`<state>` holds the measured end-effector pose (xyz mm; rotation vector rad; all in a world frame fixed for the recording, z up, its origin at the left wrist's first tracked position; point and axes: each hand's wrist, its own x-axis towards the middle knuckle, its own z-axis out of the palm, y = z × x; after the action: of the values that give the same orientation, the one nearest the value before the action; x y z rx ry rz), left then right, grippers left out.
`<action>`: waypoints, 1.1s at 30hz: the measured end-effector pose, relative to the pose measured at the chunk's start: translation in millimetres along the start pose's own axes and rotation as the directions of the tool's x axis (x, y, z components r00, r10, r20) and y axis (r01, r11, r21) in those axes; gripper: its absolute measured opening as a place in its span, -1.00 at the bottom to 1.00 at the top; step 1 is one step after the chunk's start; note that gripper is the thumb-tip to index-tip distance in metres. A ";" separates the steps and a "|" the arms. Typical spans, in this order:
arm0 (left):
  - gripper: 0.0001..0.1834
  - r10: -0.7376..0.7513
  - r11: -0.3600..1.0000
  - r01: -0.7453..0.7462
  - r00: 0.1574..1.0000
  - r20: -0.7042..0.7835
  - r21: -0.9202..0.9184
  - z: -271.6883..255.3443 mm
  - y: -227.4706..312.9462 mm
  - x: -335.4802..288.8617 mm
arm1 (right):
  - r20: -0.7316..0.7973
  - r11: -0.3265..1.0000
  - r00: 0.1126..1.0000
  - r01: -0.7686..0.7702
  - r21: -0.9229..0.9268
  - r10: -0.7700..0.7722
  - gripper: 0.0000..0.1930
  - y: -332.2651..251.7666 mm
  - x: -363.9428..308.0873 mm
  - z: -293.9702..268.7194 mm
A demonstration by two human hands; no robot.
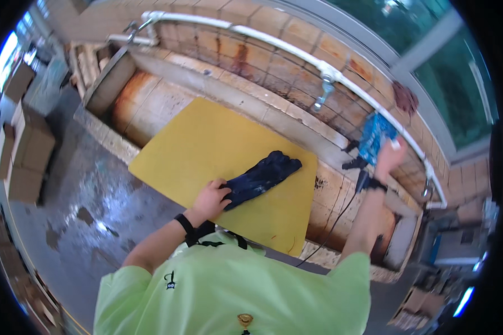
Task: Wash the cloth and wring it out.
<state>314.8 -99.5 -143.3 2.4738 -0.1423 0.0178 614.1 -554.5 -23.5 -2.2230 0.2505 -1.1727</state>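
A bundled length of dark blue cloth (260, 177) lies slantwise on a yellow board (207, 137), with a few pale marks on its surface. At its near left end is my left hand (211, 200), fingers and thumb closed on the fabric. My right arm reaches out to the far right, where my right hand (390, 159) is beside a blue printed plastic bag (374, 137). A small white thing (395, 144) shows at the right hand's fingers, too small to name. Some dark material (355, 162) sits by the bag's lower edge.
The board rests across a long stained tiled trough (162, 86). A white pipe (240, 30) with taps (323, 97) runs along the wall behind. A brownish cloth (405, 97) hangs near the window. Cardboard boxes (31, 151) stand left on the wet floor (89, 206). A black cable (335, 226) trails from my right wrist.
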 end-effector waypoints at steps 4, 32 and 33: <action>-0.31 -0.151 0.987 0.148 0.986 0.063 0.056 0.7 -5.1 2.4 | 0.383 0.919 0.922 -0.109 0.379 -0.048 -0.71 -125.8 -124.9 -50.0; -0.01 -0.243 0.957 0.172 0.913 0.326 0.232 -4.0 -17.4 15.8 | 0.848 0.781 0.148 0.494 0.382 -0.508 -0.58 -95.2 -331.6 75.7; -0.02 -0.244 0.957 0.167 0.905 0.348 0.236 -4.4 -15.1 20.9 | 0.864 0.782 0.097 0.483 0.393 -0.495 -0.55 -87.5 -328.7 85.6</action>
<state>337.3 -87.0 -148.1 2.6564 -0.0388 -0.5618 478.9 -308.0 -233.1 -2.6322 -1.1177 0.1814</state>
